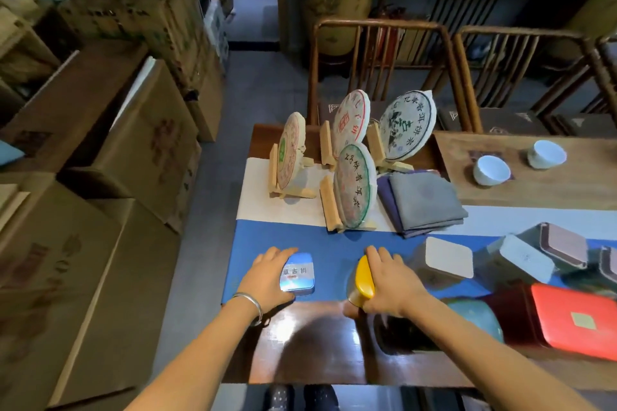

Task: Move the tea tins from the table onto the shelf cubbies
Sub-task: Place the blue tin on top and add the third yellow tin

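Note:
A small blue tea tin [298, 274] with a white label stands on the blue runner [334, 243] near the table's front left. My left hand [267, 277] grips it from the left side. My right hand [390, 284] wraps round a tin with a yellow lid [364, 277] just right of it. More tins crowd the right: a grey one with a pale lid [447, 262], a grey-white one [522, 259], a brown-topped one [564, 243], a teal one [474, 317] and a red box [574, 320]. No shelf cubbies are in view.
Several round tea cakes on wooden stands [354, 183] stand behind the runner, beside folded grey cloths [424, 200]. Two white cups [490, 170] sit at the back right. Cardboard boxes [133, 150] fill the left side. Wooden chairs [380, 53] stand behind the table.

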